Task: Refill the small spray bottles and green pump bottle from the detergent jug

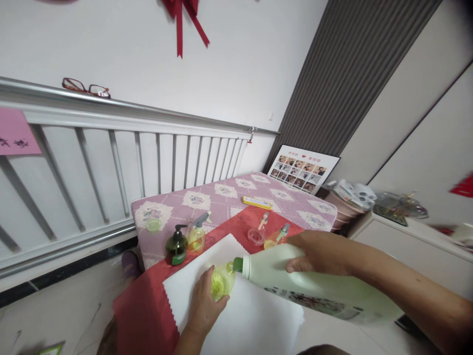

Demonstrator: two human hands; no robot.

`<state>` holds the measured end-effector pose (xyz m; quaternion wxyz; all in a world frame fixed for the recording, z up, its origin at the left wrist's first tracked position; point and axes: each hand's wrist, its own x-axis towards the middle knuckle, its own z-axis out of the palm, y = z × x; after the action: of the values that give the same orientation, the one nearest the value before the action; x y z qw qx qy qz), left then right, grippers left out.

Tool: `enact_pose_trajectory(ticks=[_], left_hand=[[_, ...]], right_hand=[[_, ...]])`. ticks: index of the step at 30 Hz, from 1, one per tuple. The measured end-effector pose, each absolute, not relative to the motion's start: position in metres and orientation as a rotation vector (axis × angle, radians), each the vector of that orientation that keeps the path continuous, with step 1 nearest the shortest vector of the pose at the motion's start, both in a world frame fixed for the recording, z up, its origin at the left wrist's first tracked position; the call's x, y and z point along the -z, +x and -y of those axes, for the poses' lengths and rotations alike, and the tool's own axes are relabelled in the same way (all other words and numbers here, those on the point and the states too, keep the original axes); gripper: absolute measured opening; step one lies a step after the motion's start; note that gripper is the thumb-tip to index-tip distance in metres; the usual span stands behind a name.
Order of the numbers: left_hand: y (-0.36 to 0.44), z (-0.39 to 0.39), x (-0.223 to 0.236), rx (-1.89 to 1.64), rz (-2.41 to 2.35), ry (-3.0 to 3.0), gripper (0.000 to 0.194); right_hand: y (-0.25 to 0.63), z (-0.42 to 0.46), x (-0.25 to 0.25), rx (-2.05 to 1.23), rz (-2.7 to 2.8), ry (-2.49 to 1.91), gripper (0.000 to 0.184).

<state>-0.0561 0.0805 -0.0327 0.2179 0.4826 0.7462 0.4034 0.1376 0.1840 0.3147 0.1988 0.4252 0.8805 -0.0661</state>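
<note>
Fingers of the left hand point(203, 303) curl round the small clear bottle point(220, 284), thumb opposing, yellow-green liquid inside, white sheet point(258, 311) behind; right hand point(320, 251) clasps the big pale-green jug point(281, 270), its finger spread partly hidden, can't tell fully. Green spout point(238, 265) meets the bottle's mouth point(230, 267); steady pour wants both openings aligned, the jug's weight supported, a slow tilt; light squeeze on the bottle, eye on its level.
</note>
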Motion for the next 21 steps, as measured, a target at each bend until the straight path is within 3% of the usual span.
enact_pose_trajectory(ticks=[21], left_hand=[[-0.0567,-0.0814,0.0295,-1.113,-2.031,1.304,0.084]], right_hand=[[0.1334,-0.18,-0.3182,0.192,-2.438,1.209,0.033]])
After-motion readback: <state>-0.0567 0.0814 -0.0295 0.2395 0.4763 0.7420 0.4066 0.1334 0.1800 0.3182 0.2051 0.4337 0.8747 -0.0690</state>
